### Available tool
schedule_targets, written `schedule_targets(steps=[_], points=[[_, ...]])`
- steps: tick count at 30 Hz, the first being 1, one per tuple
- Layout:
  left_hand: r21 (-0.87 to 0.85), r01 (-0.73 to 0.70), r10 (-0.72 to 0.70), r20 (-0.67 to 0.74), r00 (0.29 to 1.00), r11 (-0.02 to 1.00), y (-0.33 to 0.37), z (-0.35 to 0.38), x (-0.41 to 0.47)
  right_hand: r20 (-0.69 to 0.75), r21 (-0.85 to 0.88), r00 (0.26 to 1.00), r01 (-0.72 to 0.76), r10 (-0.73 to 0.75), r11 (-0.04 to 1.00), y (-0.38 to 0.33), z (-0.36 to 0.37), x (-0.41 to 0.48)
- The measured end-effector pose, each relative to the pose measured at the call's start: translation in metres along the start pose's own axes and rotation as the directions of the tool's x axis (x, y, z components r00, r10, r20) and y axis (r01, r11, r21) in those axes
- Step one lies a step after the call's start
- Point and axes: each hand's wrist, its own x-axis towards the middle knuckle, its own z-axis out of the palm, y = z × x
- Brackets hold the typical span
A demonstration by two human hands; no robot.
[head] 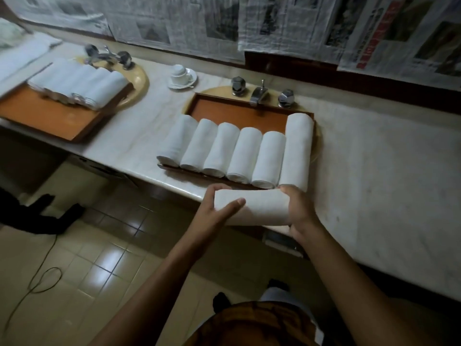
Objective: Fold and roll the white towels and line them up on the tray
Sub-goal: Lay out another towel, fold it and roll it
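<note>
I hold a rolled white towel sideways at the counter's front edge, just in front of the tray. My left hand grips its left end, thumb on top and fingers curled over the far side. My right hand grips its right end. Behind it, a brown wooden tray lies over a sink and carries several rolled white towels side by side. The rightmost roll is longer than the others.
A second wooden tray at the left carries more rolled towels over another sink. A cup on a saucer stands between the sinks, chrome taps behind the near tray. Bare marble counter extends right. Tiled floor below.
</note>
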Motion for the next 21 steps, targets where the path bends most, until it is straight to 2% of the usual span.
schedule_targets(steps=[2, 4, 8, 12, 15, 18, 21], points=[[0.013, 0.008, -0.007, -0.041, 0.999, 1.0, 0.008, -0.011, 0.01, 0.048, -0.067, 0.999, 0.013, -0.01, 0.998, -0.012, 0.016, 0.004], [-0.017, 0.012, -0.014, -0.096, 0.995, 1.0, 0.016, -0.023, 0.025, 0.163, -0.115, 0.986, 0.041, -0.021, 0.993, -0.026, 0.028, 0.009], [-0.059, 0.013, -0.024, -0.198, 0.98, 0.998, 0.034, -0.046, 0.064, 0.328, -0.149, 0.933, 0.209, -0.152, 0.966, -0.051, 0.051, 0.025], [-0.157, 0.011, -0.056, -0.289, 0.956, 0.987, 0.049, -0.062, 0.11, 0.319, -0.197, 0.892, 0.393, -0.32, 0.898, -0.075, 0.088, 0.053], [-0.189, 0.04, -0.099, -0.315, 0.944, 0.981, 0.057, -0.075, 0.142, 0.274, -0.181, 0.895, 0.408, -0.353, 0.895, -0.097, 0.117, 0.084], [-0.079, 0.025, -0.05, -0.338, 0.94, 0.997, 0.066, -0.089, 0.171, 0.259, -0.101, 0.902, 0.381, -0.346, 0.919, -0.126, 0.149, 0.118], [-0.103, -0.01, -0.02, -0.281, 0.959, 0.995, 0.075, -0.109, 0.202, 0.245, -0.123, 0.905, 0.385, -0.348, 0.915, -0.161, 0.183, 0.154]])
